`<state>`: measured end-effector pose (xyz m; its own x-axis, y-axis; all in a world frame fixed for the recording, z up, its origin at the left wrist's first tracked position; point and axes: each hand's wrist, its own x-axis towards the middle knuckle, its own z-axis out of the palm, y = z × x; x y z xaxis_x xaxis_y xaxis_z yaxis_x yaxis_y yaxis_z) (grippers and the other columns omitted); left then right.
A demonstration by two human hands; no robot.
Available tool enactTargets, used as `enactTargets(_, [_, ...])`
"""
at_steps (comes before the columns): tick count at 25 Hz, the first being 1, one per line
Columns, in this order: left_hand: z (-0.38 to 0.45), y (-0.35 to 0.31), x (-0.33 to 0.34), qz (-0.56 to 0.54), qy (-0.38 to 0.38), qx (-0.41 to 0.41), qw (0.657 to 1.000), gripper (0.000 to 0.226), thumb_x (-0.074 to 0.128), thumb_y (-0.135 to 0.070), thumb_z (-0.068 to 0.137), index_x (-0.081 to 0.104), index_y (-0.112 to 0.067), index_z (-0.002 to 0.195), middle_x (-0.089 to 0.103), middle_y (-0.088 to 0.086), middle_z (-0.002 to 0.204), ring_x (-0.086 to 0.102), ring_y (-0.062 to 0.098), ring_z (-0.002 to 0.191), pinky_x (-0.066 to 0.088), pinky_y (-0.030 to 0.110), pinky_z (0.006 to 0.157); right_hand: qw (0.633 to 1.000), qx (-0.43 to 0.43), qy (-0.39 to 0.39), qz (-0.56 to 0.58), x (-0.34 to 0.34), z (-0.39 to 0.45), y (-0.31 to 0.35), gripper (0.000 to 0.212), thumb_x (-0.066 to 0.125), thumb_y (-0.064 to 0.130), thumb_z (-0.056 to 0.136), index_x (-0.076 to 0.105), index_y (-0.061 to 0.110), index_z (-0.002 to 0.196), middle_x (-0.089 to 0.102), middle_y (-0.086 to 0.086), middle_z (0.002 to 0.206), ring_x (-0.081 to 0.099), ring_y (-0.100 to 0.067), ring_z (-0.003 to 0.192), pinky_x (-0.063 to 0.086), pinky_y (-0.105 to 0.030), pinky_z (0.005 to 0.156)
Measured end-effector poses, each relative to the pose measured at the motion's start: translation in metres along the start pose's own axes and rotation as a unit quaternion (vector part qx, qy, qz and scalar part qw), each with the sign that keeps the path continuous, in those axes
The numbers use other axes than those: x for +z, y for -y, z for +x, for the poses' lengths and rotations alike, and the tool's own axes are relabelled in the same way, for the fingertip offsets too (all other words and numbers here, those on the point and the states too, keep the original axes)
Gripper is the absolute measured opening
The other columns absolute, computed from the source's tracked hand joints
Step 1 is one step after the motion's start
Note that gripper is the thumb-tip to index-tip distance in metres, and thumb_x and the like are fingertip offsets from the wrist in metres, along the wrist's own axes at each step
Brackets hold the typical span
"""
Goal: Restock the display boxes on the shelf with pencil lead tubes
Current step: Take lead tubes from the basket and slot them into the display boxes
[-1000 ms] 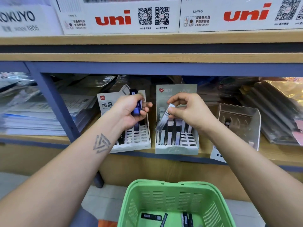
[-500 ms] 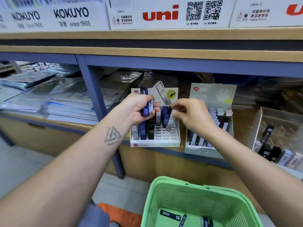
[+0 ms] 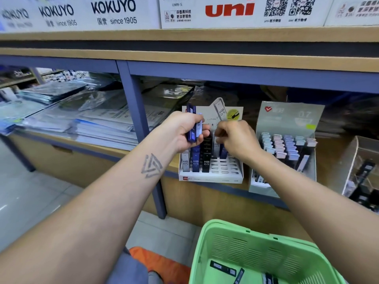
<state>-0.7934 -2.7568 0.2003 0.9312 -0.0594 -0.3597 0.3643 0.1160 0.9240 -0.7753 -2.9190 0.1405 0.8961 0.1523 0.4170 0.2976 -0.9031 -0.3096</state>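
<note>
Item: pencil lead tubes, dark blue (image 3: 192, 128), a small bunch, gripped in the left hand (image 3: 184, 131) with fingers curled round them. Long axis near upright, top ends leaning slightly left and rising above the fist; held just above the back rows of the white display box (image 3: 211, 177).

White display box: slotted tray on the wooden shelf (image 3: 114, 149), marked HB 0.5 on its backing card. The left columns hold upright tubes in white, blue and black (image 3: 206, 160); the front right slots (image 3: 227, 167) stand unfilled.

Right hand (image 3: 238, 140): over the middle of the same box, fingers curled downward among the tubes; what it pinches is hidden, so the grip cannot be told.

Adjacent: grey display box (image 3: 287, 119) marked 0.7, just right of the white one, with rows of pale-capped tubes standing upright. Further right, a clear box (image 3: 361, 175) holding dark tubes.

Below: green basket (image 3: 242, 242) under the right forearm, with several black tubes (image 3: 223, 268) lying flat on its floor.

Surroundings: blue metal shelf frame (image 3: 141, 124); wrapped paper stacks (image 3: 92, 124) in the left bay; KOKUYO and uni cartons (image 3: 229, 11) on the upper shelf; pale tiled floor (image 3: 30, 201).
</note>
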Motion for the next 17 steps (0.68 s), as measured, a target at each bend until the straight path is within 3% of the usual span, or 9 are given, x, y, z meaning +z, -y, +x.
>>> enactTargets(10, [-0.001, -0.001, 0.003, -0.001, 0.006, 0.006, 1.0, 0.017, 0.051, -0.02, 0.105, 0.061, -0.008, 0.098, 0.068, 0.01, 0.082, 0.061, 0.015, 0.06, 0.046, 0.019, 0.042, 0.999, 0.016, 0.027, 0.01, 0.003, 0.007, 0.001, 0.006, 0.077, 0.019, 0.086, 0.072, 0.022, 0.087, 0.071, -0.001, 0.09, 0.065, -0.025, 0.09, 0.05, -0.033, 0.076])
enactTargets(12, [-0.002, -0.001, 0.003, -0.001, 0.006, 0.007, 1.0, 0.017, 0.051, -0.019, 0.105, 0.061, -0.008, 0.098, 0.068, 0.01, 0.081, 0.061, 0.016, 0.06, 0.046, 0.018, 0.041, 0.999, 0.021, 0.035, -0.009, 0.008, 0.009, -0.003, 0.008, 0.074, 0.017, 0.088, 0.075, 0.024, 0.091, 0.072, 0.0, 0.095, 0.065, -0.026, 0.095, 0.052, -0.036, 0.082])
enactTargets(17, [0.0, -0.001, 0.001, -0.002, 0.011, 0.004, 1.0, 0.015, 0.05, -0.013, 0.103, 0.061, -0.004, 0.1, 0.068, 0.013, 0.086, 0.065, 0.018, 0.061, 0.049, 0.02, 0.042, 0.994, -0.012, 0.036, -0.101, 0.021, 0.012, -0.006, 0.026, 0.067, 0.015, 0.089, 0.074, 0.021, 0.113, 0.058, -0.008, 0.112, 0.058, -0.033, 0.105, 0.041, -0.034, 0.074])
